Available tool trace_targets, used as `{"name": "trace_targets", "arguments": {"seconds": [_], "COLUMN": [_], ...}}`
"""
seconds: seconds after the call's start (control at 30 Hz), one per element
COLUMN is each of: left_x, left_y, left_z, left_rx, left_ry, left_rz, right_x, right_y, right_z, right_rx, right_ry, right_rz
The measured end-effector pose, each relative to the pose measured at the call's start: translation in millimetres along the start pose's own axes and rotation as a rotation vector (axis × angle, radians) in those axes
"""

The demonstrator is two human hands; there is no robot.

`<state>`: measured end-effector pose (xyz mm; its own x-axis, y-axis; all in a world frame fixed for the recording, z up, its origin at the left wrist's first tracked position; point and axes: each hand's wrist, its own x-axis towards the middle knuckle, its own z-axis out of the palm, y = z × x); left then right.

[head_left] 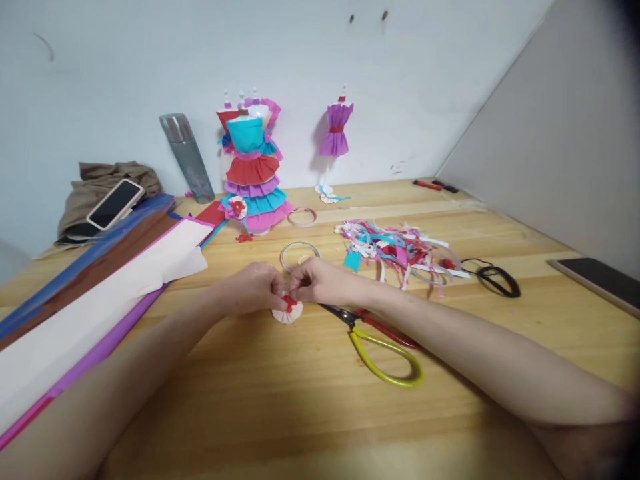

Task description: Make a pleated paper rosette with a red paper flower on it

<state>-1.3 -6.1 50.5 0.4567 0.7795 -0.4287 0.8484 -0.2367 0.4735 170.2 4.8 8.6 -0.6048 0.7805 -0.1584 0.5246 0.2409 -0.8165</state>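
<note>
Both hands meet at the middle of the table over a small round pleated paper rosette (287,316), white with a red flower piece (290,304) at its centre. My left hand (257,288) pinches the rosette's upper left side. Fingers curled and pressed together, my right hand (315,281) touches the red piece from the right; what lies between its fingertips is too small to make out. Scissors (383,350) with yellow and red handles lie partly under my right forearm. Just beyond my hands rests a roll of clear tape (299,255).
Behind stand small dress forms in layered paper dresses (253,167) and a purple one (337,130). Paper scraps (395,247) lie right of centre. Long paper sheets (100,300), a phone (116,203) and a bottle (187,160) are left. A black cord (500,280) and a dark tablet-like device (600,280) lie right.
</note>
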Motion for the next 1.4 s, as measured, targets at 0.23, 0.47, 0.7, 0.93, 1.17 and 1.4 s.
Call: {"name": "trace_targets", "arguments": {"seconds": [0.23,0.47,0.7,0.93,1.17,1.4], "left_x": [-2.4,-1.4,-1.7,-1.9,-1.2,-1.4], "left_y": [-3.4,-9.5,-8.1,-6.9,-7.7,-0.3], "left_z": [-5.2,-8.6,-8.2,-7.2,-7.7,-1.6], "left_rx": [0.033,0.045,0.043,0.055,0.037,0.047], "left_ry": [-0.035,-0.03,-0.021,-0.001,-0.014,0.023], "left_rz": [0.014,0.028,0.006,0.01,0.018,0.006], "right_x": [0.1,0.5,-0.4,-1.5,-2.2,-1.6], "right_y": [0.2,0.3,-0.9,-1.4,-0.3,-1.2], "right_z": [-0.2,-1.0,-2.4,-4.0,-5.1,-4.7], "right_rx": [0.003,0.008,-0.008,-0.047,-0.06,-0.089], "right_ry": [0.005,-0.002,-0.007,-0.012,-0.029,-0.036], "right_rz": [0.003,0.0,0.006,0.013,-0.007,-0.009]}}
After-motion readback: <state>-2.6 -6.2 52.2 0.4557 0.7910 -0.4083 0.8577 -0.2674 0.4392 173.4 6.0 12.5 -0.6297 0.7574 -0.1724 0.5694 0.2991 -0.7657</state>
